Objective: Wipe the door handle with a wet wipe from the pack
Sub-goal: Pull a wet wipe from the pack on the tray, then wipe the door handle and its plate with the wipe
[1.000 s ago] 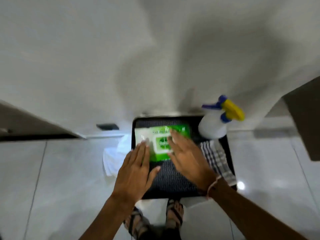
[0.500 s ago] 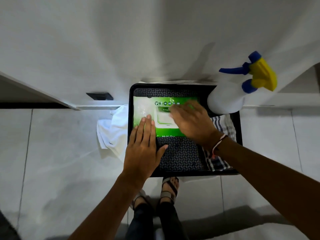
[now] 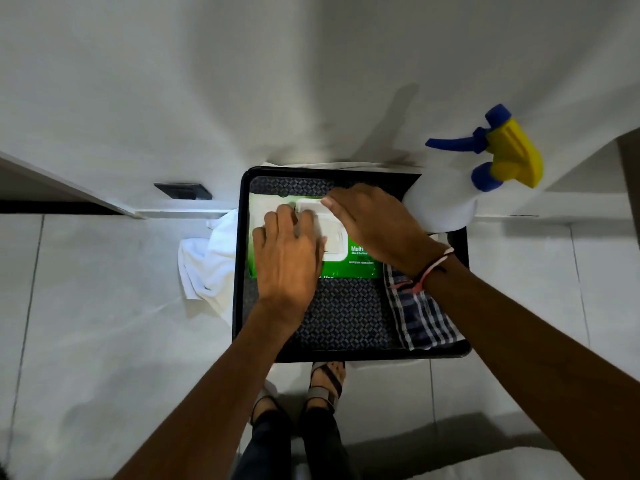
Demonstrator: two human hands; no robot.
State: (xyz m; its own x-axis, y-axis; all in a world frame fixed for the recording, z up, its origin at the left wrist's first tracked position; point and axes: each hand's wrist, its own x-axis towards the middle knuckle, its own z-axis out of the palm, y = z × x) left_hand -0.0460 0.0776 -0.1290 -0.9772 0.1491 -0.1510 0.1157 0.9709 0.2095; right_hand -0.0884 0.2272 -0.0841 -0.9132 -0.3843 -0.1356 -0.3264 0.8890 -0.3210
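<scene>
A green wet wipe pack [image 3: 360, 261] with a white flip lid [image 3: 330, 233] lies in the far half of a black tray [image 3: 349, 355]. My left hand [image 3: 287, 258] lies flat on the pack's left side, pressing it down, fingers apart. My right hand [image 3: 377, 223] reaches over the pack from the right, its fingertips on the raised far edge of the white lid. The lid looks lifted; no wipe is visible. The door handle is not in view.
A white spray bottle [image 3: 446, 202] with a blue and yellow trigger stands at the tray's far right corner. A checked cloth [image 3: 419, 317] lies on the tray's right side. A white cloth [image 3: 207, 261] hangs off the tray's left. White wall behind, tiled floor and my sandalled feet below.
My left hand slid forward onto the pack. My right hand moved to the lid's far edge, and the lid has come up. The camera came closer to the tray.
</scene>
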